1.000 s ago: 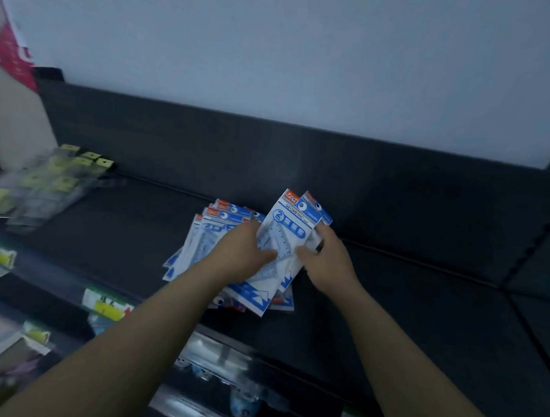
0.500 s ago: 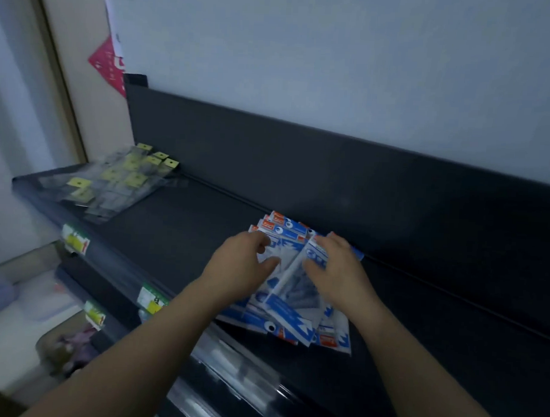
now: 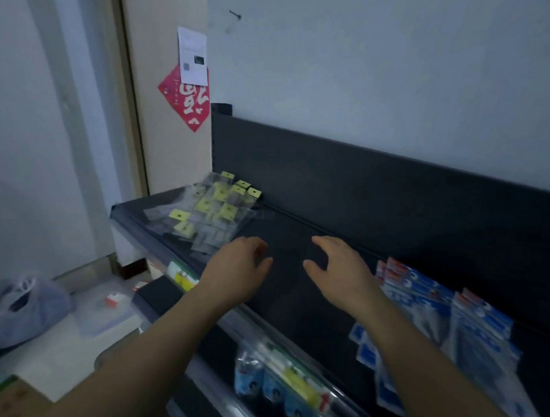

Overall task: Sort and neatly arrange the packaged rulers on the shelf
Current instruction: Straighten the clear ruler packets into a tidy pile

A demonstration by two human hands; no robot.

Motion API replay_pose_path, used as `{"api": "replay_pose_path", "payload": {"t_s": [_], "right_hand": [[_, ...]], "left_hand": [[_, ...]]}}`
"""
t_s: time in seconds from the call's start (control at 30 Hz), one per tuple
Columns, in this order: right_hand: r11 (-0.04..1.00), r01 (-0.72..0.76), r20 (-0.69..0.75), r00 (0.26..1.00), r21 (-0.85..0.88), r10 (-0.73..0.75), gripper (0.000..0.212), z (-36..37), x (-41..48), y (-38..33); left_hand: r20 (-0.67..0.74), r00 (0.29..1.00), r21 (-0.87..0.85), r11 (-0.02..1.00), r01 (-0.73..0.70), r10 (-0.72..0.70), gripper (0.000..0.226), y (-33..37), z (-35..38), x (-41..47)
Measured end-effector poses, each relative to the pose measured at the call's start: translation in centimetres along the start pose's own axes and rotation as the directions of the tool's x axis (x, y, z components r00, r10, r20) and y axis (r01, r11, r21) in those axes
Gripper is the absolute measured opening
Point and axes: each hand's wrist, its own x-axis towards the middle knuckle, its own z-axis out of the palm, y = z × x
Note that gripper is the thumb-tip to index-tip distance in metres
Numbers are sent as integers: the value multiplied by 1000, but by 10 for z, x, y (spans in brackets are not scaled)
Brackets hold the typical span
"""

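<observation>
Black shelf (image 3: 291, 228) carries blue ruler packs (image 3: 427, 300) fanned at four o'clock. Just beside them, the right hand (image 3: 343, 274) and the left hand (image 3: 236, 269) are apart over its centre, fingers loosely curled, holding nothing. Yellow-tagged packs (image 3: 210, 208) lie at ten o'clock.

No text legible. 11 o'clock: red diamond poster (image 3: 185, 102), white brush characters blurred; white slip (image 3: 192, 55) above, print too small. 4 o'clock: blue ruler packs (image 3: 421, 296), lettering smeared. 8 o'clock: shelf-edge tag (image 3: 182, 278), unreadable.
</observation>
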Motion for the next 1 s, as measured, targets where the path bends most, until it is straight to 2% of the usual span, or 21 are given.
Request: {"api": "replay_pose_path", "payload": {"t_s": [0.17, 0.37, 0.57, 0.7, 0.8, 1.0], "right_hand": [[989, -80, 24, 997, 124, 78, 54, 50, 39, -57], [962, -178, 51, 984, 206, 171, 54, 83, 73, -87], [944, -217, 37, 976, 250, 214, 51, 103, 110, -92], [927, -243, 85, 970, 288, 228, 49, 119, 140, -98], [920, -279, 114, 960, 275, 257, 30, 135, 161, -99], [958, -248, 77, 968, 141, 239, 51, 156, 181, -94]], "left_hand": [[36, 999, 14, 1000, -4, 4, 35, -72, -29, 29], [51, 999, 54, 998, -19, 16, 36, -129, -37, 70], [-48, 998, 208, 978, -21, 31, 44, -158, -35, 108], [95, 993, 319, 947, 33, -67, 63, -167, -30, 131], [223, 965, 324, 944, 63, -141, 74, -176, -23, 148], [302, 949, 326, 945, -15, -90, 78, -203, -20, 172]]}}
